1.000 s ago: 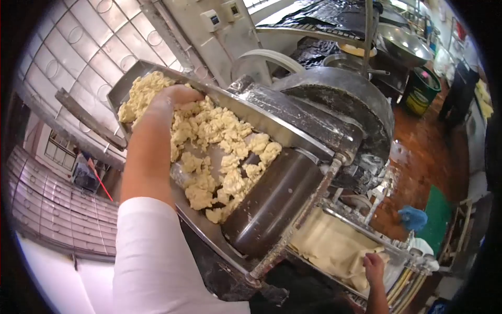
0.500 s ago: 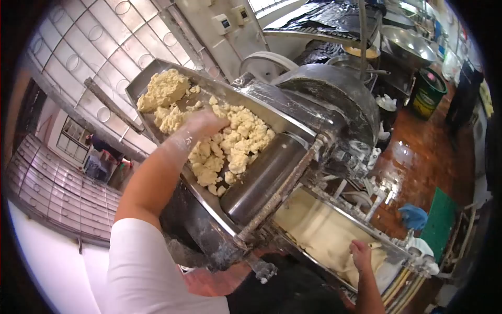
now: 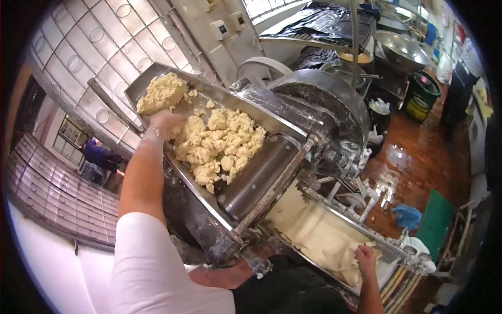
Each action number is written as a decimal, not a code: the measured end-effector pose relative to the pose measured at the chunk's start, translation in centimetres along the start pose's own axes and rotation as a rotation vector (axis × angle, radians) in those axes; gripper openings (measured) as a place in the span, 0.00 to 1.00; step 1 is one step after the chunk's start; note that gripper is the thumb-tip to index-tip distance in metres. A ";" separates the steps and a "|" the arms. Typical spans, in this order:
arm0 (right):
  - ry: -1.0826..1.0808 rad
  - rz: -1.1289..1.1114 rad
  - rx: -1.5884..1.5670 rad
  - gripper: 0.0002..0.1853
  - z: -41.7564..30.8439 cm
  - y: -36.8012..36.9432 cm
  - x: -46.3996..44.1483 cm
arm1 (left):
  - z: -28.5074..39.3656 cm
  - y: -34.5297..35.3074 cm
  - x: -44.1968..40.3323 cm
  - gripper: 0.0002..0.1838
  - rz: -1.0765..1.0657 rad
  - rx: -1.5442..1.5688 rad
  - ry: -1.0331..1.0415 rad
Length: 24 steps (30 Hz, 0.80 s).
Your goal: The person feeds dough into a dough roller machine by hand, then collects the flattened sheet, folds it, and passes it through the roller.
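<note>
Two bare hands work at one machine. The left hand (image 3: 167,121) reaches into the metal hopper (image 3: 235,100), at the edge of the loose crumbly dough (image 3: 219,140); I cannot tell whether its fingers are closed on any. A larger lump (image 3: 161,94) sits at the hopper's far end, and the crumbs lie up against the dark roller (image 3: 253,178). Below, the right hand (image 3: 366,257) is curled at the folded dough sheet (image 3: 316,230) in the tray (image 3: 387,269); whether its fingers grip it is unclear.
</note>
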State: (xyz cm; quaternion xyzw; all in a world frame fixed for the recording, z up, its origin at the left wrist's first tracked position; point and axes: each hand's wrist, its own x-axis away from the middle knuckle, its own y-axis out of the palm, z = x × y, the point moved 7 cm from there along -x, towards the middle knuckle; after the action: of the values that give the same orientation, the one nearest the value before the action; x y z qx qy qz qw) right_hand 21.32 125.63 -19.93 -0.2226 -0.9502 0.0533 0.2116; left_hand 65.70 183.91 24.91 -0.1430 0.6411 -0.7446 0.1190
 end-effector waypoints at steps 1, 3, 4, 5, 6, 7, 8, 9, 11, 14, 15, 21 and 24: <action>0.034 0.001 0.000 0.11 -0.1 -0.2 0.2 | 0.1 0.7 -1.9 0.31 0.000 -0.250 0.049; 0.098 0.001 -0.019 0.12 -0.1 0.3 0.4 | 0.6 3.2 -3.6 0.30 -0.161 -0.023 0.197; 0.100 -0.010 -0.024 0.11 0.0 0.6 0.3 | 1.1 4.1 -4.1 0.29 -0.237 0.085 0.271; 0.103 -0.021 -0.031 0.11 0.3 0.8 0.2 | 1.1 6.0 -5.9 0.31 -0.355 0.029 0.381; 0.104 -0.031 -0.040 0.10 0.5 1.1 0.0 | 1.9 5.6 -4.5 0.32 -0.320 -0.026 0.358; 0.083 -0.042 -0.021 0.11 0.7 1.5 -0.2 | 3.6 5.6 -1.6 0.33 -0.285 -0.081 0.337; 0.063 -0.052 0.000 0.12 1.0 1.8 -0.5 | 4.9 5.6 0.7 0.33 -0.253 -0.135 0.315; 0.043 -0.062 0.024 0.12 1.0 1.9 -0.6 | 5.5 5.6 2.2 0.34 -0.227 -0.160 0.322; 0.034 -0.077 0.002 0.13 0.2 2.1 -0.6 | 6.9 5.4 4.1 0.35 -0.171 -0.208 0.344; 0.016 -0.086 -0.045 0.13 0.6 2.1 -0.8 | 8.1 5.6 6.2 0.37 -0.167 -0.080 0.342; 0.007 -0.091 -0.056 0.13 0.0 2.0 -0.8 | 8.3 5.4 6.6 0.35 -0.093 -0.051 0.346; 0.105 -0.040 -0.075 0.11 -0.1 0.4 -0.6 | 5.8 3.4 8.9 0.26 -0.121 0.411 0.379; 0.087 -0.056 -0.031 0.11 0.2 -0.3 -0.7 | 4.8 2.5 10.8 0.17 -0.300 0.297 0.387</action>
State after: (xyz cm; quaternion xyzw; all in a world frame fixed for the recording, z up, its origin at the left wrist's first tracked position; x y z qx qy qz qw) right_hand 21.66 125.07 -20.31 -0.2012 -0.9467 0.0230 0.2506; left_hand 57.41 175.26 23.69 -0.0724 0.5075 -0.8530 -0.0976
